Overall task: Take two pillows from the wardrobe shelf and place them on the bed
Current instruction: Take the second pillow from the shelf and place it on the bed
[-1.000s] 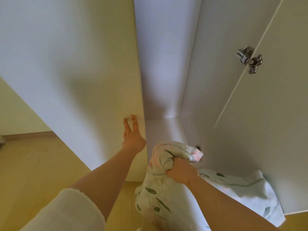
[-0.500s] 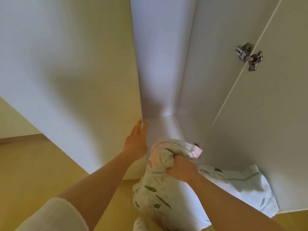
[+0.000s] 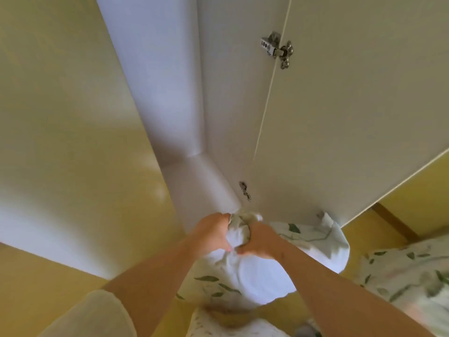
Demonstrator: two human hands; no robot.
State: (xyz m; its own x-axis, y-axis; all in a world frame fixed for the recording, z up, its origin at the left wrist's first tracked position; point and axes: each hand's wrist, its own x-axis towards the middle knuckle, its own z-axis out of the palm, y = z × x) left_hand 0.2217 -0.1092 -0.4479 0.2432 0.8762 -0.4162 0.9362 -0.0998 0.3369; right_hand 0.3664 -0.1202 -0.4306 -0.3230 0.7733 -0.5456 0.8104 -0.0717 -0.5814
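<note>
A: Reading left to right, what does the plate show?

B: At 9 o'clock, the left door (image 3: 73, 142) of the wardrobe stands open. At centre, the left hand (image 3: 213, 233) and right hand (image 3: 258, 240) meet, both clamped on one bunched corner of a pillow (image 3: 245, 276), which hangs below them at 6 o'clock, clear of the shelf (image 3: 194, 186).

A: And the second pillow?

B: At 4 o'clock, just beside the first, a second pillow (image 3: 313, 239) lies under the lower edge of the right door (image 3: 352, 105). At 3 to 4 o'clock, leaf-print bedding (image 3: 408, 271) shows; whether it is the bed cannot be told.

A: How is the load likely to handle?

B: Judged light, soft and limp: the cover gathers into deep folds under the fingers. It is neither fragile nor slippery, but a corner hold lets the body swing. A grip on two opposite edges, or an arm beneath the middle, would probably steady it.
</note>
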